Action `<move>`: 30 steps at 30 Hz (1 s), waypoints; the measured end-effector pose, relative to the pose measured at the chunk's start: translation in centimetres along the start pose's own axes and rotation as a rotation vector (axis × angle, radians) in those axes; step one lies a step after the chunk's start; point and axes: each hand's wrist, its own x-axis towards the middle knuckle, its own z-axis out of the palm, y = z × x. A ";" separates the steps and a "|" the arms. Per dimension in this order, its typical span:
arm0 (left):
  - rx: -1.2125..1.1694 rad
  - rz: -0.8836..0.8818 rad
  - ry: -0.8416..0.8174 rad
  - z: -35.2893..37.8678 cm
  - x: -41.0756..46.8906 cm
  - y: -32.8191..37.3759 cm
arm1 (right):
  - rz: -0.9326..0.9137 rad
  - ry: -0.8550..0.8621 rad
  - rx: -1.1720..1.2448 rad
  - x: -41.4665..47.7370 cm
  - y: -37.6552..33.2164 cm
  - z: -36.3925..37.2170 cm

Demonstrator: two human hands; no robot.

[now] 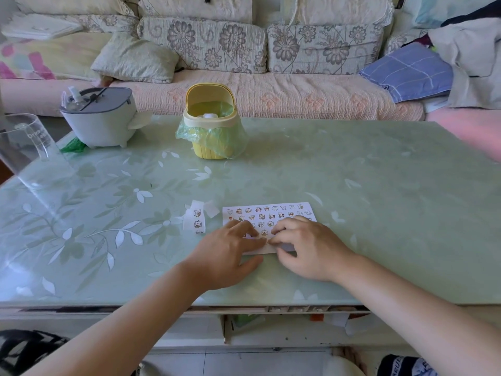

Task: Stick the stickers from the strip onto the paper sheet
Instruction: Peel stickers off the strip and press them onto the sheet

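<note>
A white paper sheet [271, 213] lies on the green table, its upper part covered with rows of several small cartoon stickers. Left of it lies the white sticker strip [196, 219], curled, with two stickers still showing on it. My left hand [230, 253] rests on the sheet's lower left part, its fingers stretched toward the middle. My right hand [306, 248] lies on the sheet's lower right part with its fingers curled. The fingertips of both hands meet at about the sheet's lower middle, where something small sits between them; I cannot make it out.
A yellow mini bin [210, 123] with a green bag stands at the table's back middle. A grey container [99, 118] stands back left, and a clear jug [24, 142] at the far left edge. A sofa with cushions runs behind the table [379, 199].
</note>
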 end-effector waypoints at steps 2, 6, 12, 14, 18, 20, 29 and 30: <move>-0.064 -0.035 -0.011 -0.2 0.2 0.0 | 0.034 -0.001 0.029 0.3 -0.2 -0.2; -0.116 -0.031 0.023 -1.1 0.2 -0.3 | 0.074 0.039 0.074 1.7 -1.0 -0.7; -0.130 -0.101 0.260 -4.3 -0.1 -1.5 | 0.114 0.057 0.216 5.1 -3.7 -1.3; -0.111 -0.190 0.363 -5.4 -0.5 -2.5 | 0.132 0.047 0.276 6.1 -4.8 -1.3; -0.001 -0.411 0.379 -7.0 -1.7 -4.8 | 0.200 0.054 0.452 7.8 -6.7 -0.5; -0.023 -0.516 0.342 -7.4 -2.2 -5.3 | 0.223 0.046 0.517 8.6 -7.3 0.0; -0.217 -0.710 0.112 -7.3 -2.4 -6.0 | 0.316 -0.005 0.691 10.6 -9.4 1.3; -0.242 -0.706 0.128 -7.2 -2.3 -6.0 | 0.323 -0.001 0.709 10.8 -9.6 1.4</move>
